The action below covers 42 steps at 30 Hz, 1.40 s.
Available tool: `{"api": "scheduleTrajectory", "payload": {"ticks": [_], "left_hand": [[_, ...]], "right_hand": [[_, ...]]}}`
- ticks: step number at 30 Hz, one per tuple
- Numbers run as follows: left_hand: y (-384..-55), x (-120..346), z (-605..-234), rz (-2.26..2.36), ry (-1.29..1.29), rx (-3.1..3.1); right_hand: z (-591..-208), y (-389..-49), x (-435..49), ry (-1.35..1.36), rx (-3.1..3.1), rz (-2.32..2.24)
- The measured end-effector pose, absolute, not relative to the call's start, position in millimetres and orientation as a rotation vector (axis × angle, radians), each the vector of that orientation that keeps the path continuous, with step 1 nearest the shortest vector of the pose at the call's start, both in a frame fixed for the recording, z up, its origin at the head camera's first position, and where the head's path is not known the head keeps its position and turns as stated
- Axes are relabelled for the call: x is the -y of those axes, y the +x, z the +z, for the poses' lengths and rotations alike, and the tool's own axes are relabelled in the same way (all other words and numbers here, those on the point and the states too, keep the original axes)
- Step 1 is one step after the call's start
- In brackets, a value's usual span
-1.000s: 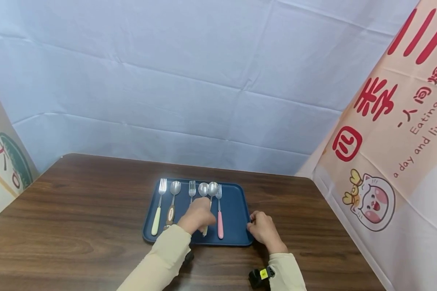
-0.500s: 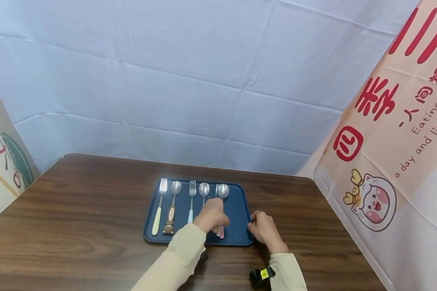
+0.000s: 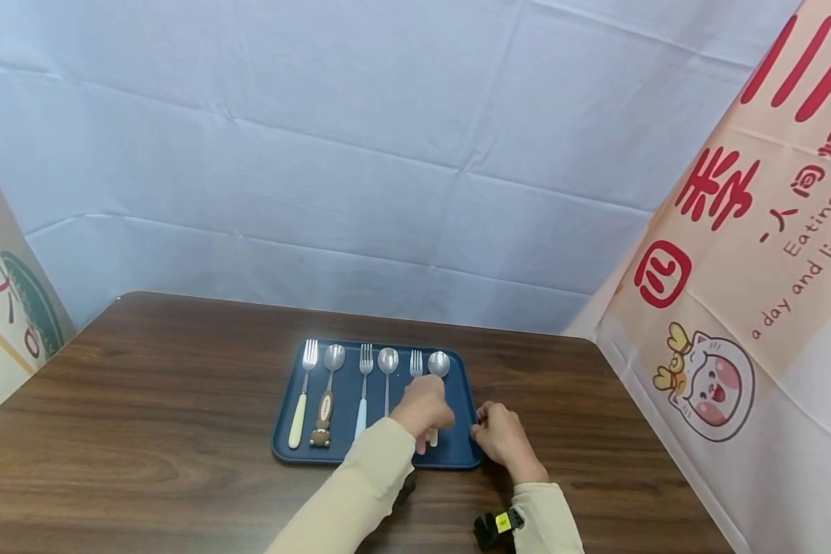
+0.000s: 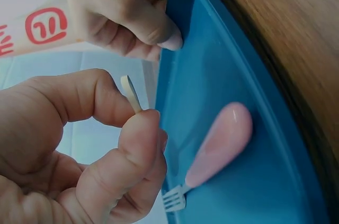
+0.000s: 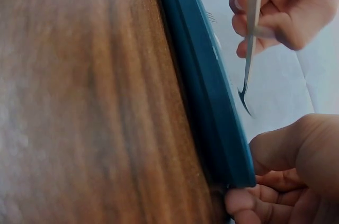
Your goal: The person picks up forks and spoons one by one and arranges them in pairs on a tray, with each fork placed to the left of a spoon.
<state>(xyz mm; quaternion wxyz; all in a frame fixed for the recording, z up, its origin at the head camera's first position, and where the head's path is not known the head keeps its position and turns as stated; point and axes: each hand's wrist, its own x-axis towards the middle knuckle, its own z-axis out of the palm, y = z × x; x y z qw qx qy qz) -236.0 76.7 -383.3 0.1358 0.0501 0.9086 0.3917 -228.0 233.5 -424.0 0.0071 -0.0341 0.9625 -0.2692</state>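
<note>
My left hand [image 3: 425,405] pinches the cream handle of a spoon [image 3: 439,363] above the right part of the blue tray [image 3: 457,431]. In the right wrist view that spoon's handle [image 5: 254,7] stands between thumb and fingers, its bowl end pointing down over the tray. Just beside it on the tray lies a fork with a pink handle [image 4: 222,142], partly covered by the hand in the head view. At the tray's right edge my right hand [image 3: 504,437] grips the rim, thumb on the upper side and fingers underneath [image 5: 249,205].
Left of the hand, the tray bears a fork with a pale yellow handle [image 3: 298,419], a spoon with a brown bear handle [image 3: 324,408], a fork with a light blue handle [image 3: 362,415] and another spoon [image 3: 388,360]. Under the tray is a dark wooden table [image 3: 180,408].
My left hand has carried the cream-handled spoon rightward, across the pink-handled fork to its right side. The light blue fork has come into fuller view. My right hand stays at the rim.
</note>
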Motion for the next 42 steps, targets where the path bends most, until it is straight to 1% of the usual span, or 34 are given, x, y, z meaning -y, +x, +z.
{"api": "scheduleTrajectory", "payload": {"ticks": [17, 25, 33, 42], "left_hand": [[-242, -97, -388, 1.128, 0.153, -2.697], [-245, -103, -395, 0.925, 0.211, -2.843], [-244, -108, -398, 0.923, 0.165, -2.861], [-242, -111, -398, 0.839, 0.190, -2.897]], "right_hand": [[-424, -229, -234, -0.091, -3.006, -0.836], [-424, -229, -233, -0.093, -3.017, -0.831], [-422, -229, -233, -0.089, -3.012, -0.834], [-424, -229, -233, -0.089, -3.026, -0.819]]}}
